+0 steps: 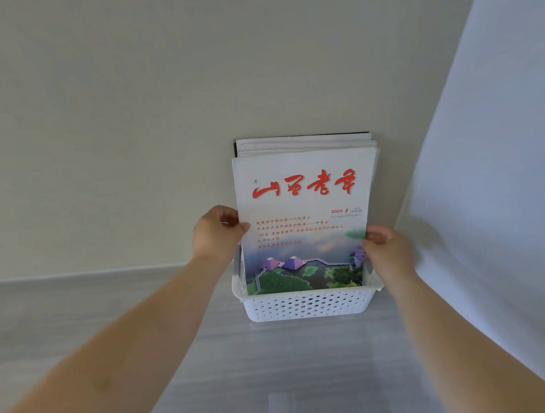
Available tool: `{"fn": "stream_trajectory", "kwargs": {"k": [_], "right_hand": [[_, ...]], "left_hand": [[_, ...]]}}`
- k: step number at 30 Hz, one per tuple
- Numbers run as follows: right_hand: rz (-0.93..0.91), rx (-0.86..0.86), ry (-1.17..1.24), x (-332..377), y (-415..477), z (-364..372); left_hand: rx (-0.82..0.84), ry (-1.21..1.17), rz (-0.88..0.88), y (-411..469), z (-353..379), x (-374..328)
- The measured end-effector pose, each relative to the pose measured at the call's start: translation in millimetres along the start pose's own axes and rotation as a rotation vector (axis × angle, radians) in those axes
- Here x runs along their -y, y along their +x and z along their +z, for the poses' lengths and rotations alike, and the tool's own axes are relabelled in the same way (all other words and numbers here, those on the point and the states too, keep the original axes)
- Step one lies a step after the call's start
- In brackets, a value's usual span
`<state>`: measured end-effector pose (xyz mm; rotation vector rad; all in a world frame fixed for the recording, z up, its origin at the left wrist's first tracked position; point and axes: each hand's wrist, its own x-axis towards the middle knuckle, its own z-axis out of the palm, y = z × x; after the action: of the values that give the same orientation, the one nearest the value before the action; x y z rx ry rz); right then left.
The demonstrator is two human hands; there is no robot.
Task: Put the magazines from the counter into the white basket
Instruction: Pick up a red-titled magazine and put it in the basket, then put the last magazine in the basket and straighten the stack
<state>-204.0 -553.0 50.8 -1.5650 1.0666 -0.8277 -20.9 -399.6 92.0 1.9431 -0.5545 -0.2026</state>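
Note:
A white perforated basket (307,305) stands on the grey counter against the wall. Several magazines stand upright in it, leaning back on the wall. The front magazine (306,204) has a white cover with red brush lettering and a landscape picture at the bottom. My left hand (218,234) grips its left edge, thumb on the cover. My right hand (385,250) grips its right edge lower down. The magazines behind (304,143) show only their top edges. The bottoms of all the magazines are hidden inside the basket.
The grey wood-grain counter (276,367) stretches toward me in front of the basket. A pale wall rises behind it. A white panel (496,190) closes in the right side next to the basket.

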Motion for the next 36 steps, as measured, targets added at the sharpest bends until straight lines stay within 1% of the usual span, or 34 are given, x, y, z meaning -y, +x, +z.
{"fn": "stream_trajectory", "kwargs": {"k": [3, 7, 14, 17, 21, 24, 27, 31, 32, 36], "right_hand": [[-0.054, -0.028, -0.021, 2, 2, 6], [-0.056, 0.057, -0.046, -5, 4, 14], [-0.093, 0.041, -0.108, 3, -16, 16], [-0.131, 0.038, -0.152, 12, -40, 20], [-0.168, -0.001, -0.215, 25, -86, 40], [-0.192, 0.01, -0.234, 32, -128, 68], [-0.18, 0.09, -0.297, 31, -172, 113], [-0.216, 0.253, -0.372, 26, -234, 194], [-0.223, 0.314, -0.401, 24, -250, 217], [-0.296, 0.65, -0.561, 11, -321, 308]], "left_hand": [[-0.062, 0.046, 0.045, -1, 7, 0], [-0.04, 0.037, 0.032, 2, 9, 2], [0.015, 0.021, 0.041, -12, -5, 8], [0.031, -0.014, 0.073, -33, -33, 22], [0.049, -0.018, 0.08, -73, -96, 60], [-0.011, -0.009, -0.005, -108, -153, 103], [-0.049, 0.022, -0.11, -140, -210, 147], [-0.125, 0.098, -0.252, -166, -288, 206], [-0.153, 0.115, -0.287, -169, -309, 219], [-0.222, 0.209, -0.407, -174, -384, 269]]}}
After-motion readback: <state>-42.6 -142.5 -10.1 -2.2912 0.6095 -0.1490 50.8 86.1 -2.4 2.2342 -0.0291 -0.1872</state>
